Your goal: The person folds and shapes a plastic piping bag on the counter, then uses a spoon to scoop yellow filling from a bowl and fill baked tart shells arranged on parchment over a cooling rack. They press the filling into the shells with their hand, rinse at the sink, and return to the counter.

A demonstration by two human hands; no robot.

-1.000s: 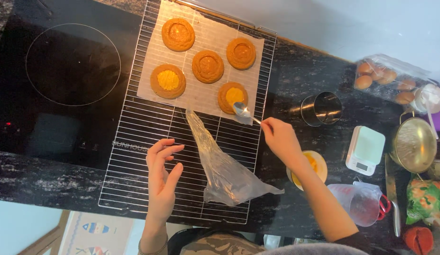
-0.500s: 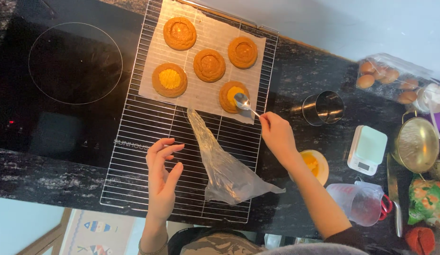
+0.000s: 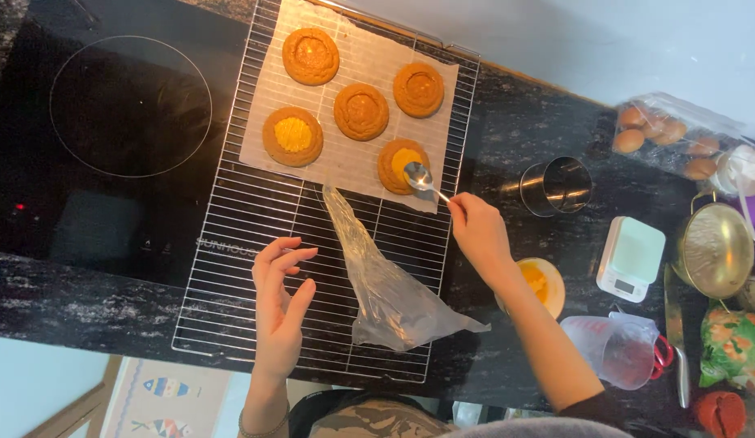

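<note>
My right hand (image 3: pixel 479 234) holds a metal spoon (image 3: pixel 421 179) whose bowl rests on the edge of a round pastry with yellow filling (image 3: pixel 400 164). Several round pastries lie on baking paper (image 3: pixel 349 166) atop a wire cooling rack (image 3: pixel 256 243); another one (image 3: pixel 291 135) also has yellow filling, the others look unfilled. My left hand (image 3: pixel 278 302) hovers over the rack with fingers apart, holding nothing. An empty clear piping bag (image 3: pixel 377 284) lies on the rack between my hands. A small bowl of yellow filling (image 3: pixel 544 284) sits behind my right wrist.
A black induction hob (image 3: pixel 110 138) lies left of the rack. To the right stand a metal cup (image 3: pixel 557 185), a small white scale (image 3: pixel 630 258), a brass pot (image 3: pixel 714 250), a plastic measuring jug (image 3: pixel 613 349) and a bag of eggs (image 3: pixel 669 138).
My right hand has brought the spoon slightly left, onto the filled pastry. My left hand stays in place.
</note>
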